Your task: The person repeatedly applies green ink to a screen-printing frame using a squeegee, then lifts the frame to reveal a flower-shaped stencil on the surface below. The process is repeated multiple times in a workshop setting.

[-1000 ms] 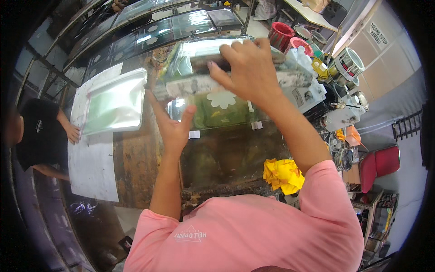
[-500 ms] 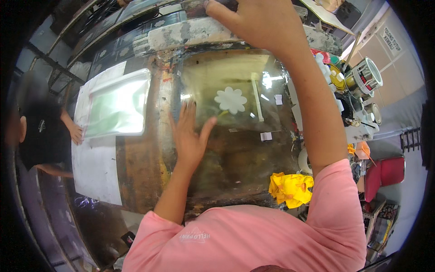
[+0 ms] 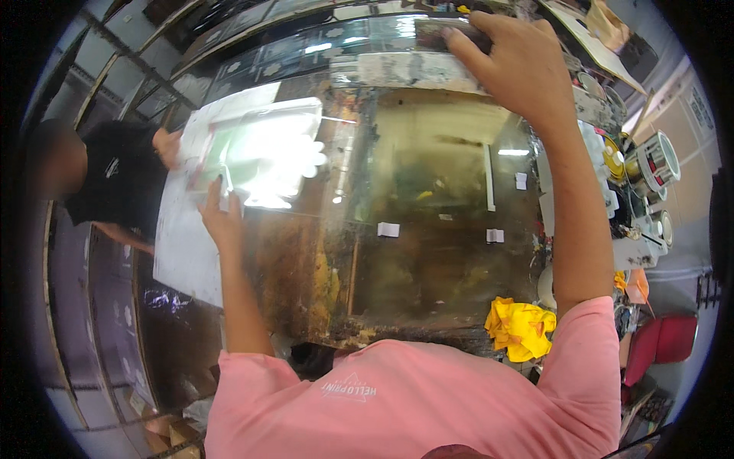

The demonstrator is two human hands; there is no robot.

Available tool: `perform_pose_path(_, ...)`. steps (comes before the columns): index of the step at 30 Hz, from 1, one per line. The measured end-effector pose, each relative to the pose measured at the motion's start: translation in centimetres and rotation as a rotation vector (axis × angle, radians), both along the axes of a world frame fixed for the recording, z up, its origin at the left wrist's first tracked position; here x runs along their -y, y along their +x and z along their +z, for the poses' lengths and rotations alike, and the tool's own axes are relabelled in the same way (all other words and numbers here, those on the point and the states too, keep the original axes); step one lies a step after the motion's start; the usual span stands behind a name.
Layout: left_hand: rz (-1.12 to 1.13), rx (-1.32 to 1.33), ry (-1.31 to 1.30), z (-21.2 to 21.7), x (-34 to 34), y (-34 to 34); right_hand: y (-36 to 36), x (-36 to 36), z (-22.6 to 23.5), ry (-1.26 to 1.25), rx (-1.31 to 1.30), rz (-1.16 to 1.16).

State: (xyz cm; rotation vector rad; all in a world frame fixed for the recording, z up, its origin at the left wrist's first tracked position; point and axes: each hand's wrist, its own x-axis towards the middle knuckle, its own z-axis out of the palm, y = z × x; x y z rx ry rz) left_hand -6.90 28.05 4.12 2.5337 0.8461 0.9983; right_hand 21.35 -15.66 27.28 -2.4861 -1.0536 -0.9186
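A clear, glossy plastic sheet with a white flower shape (image 3: 308,158) slants over the pile of clear sheets (image 3: 222,149) on the left, mostly washed out by glare. My left hand (image 3: 222,220) grips the sheet's near edge between thumb and fingers. My right hand (image 3: 524,65) is raised at the far side, past the board, with thumb and forefinger apart. A dark, shiny surface (image 3: 451,38) lies beside its fingertips; whether they touch it is unclear. Below, the yellowish-brown work board (image 3: 428,176) carries a white strip (image 3: 489,177) and small white tabs (image 3: 388,229).
A co-worker in a black shirt (image 3: 118,172) stands at the left, one hand by white paper (image 3: 180,252). Crumpled yellow cloth (image 3: 521,329) sits at the near right corner. Paint cans (image 3: 654,157) crowd the right edge. Flower-marked panels (image 3: 267,65) lie beyond a stained bar (image 3: 413,70).
The flower sheet has left the board and moved left over the pile with my left hand. My right hand remains at the far side. The co-worker leans closer.
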Motion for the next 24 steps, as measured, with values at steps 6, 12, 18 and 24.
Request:
perform_pose_path(6,0.518,-0.174,0.082,0.2,-7.8,-3.6,-0.4,0.2,-1.2,0.014,0.082,0.003)
perform_pose_path(12,-0.163,-0.212,0.434,-2.3,1.5,1.6,-0.2,0.5,-1.6,-0.038,0.055,-0.021)
perform_pose_path(18,-0.072,-0.576,0.329,-4.7,4.8,5.6,0.2,0.2,-1.3,0.024,0.152,0.048)
perform_pose_path(24,-0.11,-0.455,-0.068,-0.7,2.8,6.5,0.0,0.5,-1.5,0.01,0.08,0.017)
